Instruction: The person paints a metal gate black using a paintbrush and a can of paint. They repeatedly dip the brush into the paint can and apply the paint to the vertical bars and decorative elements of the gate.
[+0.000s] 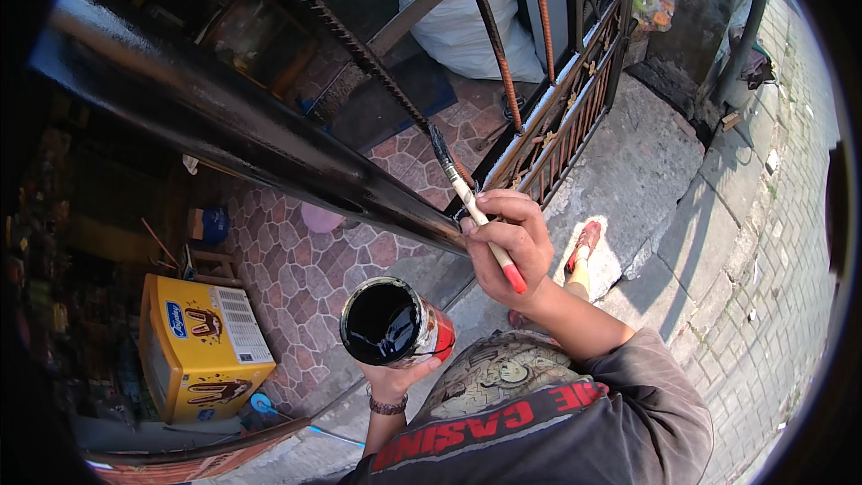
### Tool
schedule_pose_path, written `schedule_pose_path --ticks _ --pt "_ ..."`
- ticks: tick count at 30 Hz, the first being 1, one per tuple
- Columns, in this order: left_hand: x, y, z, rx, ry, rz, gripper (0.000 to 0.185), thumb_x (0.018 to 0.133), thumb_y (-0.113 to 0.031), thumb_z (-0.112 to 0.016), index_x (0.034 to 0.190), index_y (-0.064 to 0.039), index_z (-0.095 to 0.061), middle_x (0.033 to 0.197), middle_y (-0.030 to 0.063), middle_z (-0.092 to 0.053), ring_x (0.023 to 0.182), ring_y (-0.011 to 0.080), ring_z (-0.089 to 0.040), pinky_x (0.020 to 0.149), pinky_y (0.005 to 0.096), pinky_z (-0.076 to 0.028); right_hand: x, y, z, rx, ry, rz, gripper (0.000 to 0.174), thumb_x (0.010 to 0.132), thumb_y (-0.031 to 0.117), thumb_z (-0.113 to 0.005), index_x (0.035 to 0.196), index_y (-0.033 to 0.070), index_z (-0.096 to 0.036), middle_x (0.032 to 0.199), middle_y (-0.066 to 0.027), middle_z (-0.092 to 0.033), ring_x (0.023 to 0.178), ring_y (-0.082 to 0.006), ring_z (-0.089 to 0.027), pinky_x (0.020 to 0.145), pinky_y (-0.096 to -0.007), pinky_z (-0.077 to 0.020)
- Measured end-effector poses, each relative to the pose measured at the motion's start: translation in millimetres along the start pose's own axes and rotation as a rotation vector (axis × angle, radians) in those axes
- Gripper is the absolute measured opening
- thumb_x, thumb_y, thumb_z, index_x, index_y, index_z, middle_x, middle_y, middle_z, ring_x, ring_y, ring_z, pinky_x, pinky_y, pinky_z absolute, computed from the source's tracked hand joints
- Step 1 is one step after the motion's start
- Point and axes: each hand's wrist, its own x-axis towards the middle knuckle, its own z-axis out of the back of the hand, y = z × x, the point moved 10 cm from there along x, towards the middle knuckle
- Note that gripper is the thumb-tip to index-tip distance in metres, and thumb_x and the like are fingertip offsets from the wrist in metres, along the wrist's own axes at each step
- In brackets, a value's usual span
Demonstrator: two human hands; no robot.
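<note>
My left hand point(394, 377) holds up an open can of black paint point(397, 323) from below, with paint runs on its side. My right hand point(508, 242) grips a paintbrush point(471, 199) by its pale, red-tipped wooden handle. The brush's black-coated bristles touch or lie right against a ribbed steel bar point(377, 67) of the metal gate. That bar is black above the bristles and rusty brown below. Two neighbouring bars point(502, 60) point(537, 7) also show rusty brown. A thick, glossy black metal post point(269, 135) slants across to beside my right hand.
A gate panel point(572, 101) with ornaments stands ahead. Behind the bars are a white sack point(471, 27) and a dark mat point(397, 108). A yellow freezer box point(209, 350) stands at lower left on the stone-patterned floor point(289, 269). Concrete slabs point(633, 162) and brick paving point(794, 195) lie at right.
</note>
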Motion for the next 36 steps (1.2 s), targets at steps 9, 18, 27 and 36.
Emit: schedule_pose_path --ticks 9,18,27,36 --pt "-1.4 12.2 6.8 0.030 0.007 -0.016 0.106 0.055 -0.019 -0.096 0.141 0.002 -0.038 0.131 0.0134 -0.056 0.120 0.0241 -0.058 0.104 0.0405 -0.047 13.8 2.5 9.5 0.005 0.007 -0.021 0.026 0.072 -0.012 -0.075 0.091 0.002 -0.063 0.098 -0.0150 -0.064 0.086 -0.0256 -0.066 0.072 -0.0330 -0.0540" --pt "-4.2 18.2 3.7 -0.047 -0.023 0.047 0.099 0.054 -0.019 -0.097 0.136 0.002 -0.045 0.125 0.0121 -0.061 0.116 0.0224 -0.061 0.102 0.0391 -0.049 1.8 6.3 0.8 -0.065 0.093 0.008 0.027 0.071 -0.012 -0.075 0.089 0.003 -0.063 0.099 -0.0160 -0.064 0.086 -0.0292 -0.067 0.074 -0.0356 -0.0550" --pt "-4.9 13.3 3.5 -0.085 -0.071 -0.054 0.089 0.054 -0.017 -0.098 0.129 0.003 -0.054 0.121 0.0111 -0.065 0.111 0.0208 -0.064 0.099 0.0375 -0.050 35.0 -13.5 7.7 -0.220 0.230 0.033 0.026 0.076 -0.009 -0.075 0.093 0.004 -0.061 0.096 -0.0141 -0.064 0.086 -0.0259 -0.067 0.070 -0.0365 -0.0554" --pt "-11.2 19.4 6.6 -0.149 -0.127 0.011 0.085 0.056 -0.018 -0.097 0.126 0.003 -0.054 0.117 0.0112 -0.065 0.108 0.0199 -0.065 0.096 0.0363 -0.051 26.3 -14.4 -0.9 -0.256 0.193 0.065 0.029 0.070 -0.011 -0.076 0.090 0.003 -0.061 0.099 -0.0160 -0.062 0.085 -0.0283 -0.067 0.070 -0.0377 -0.0558"
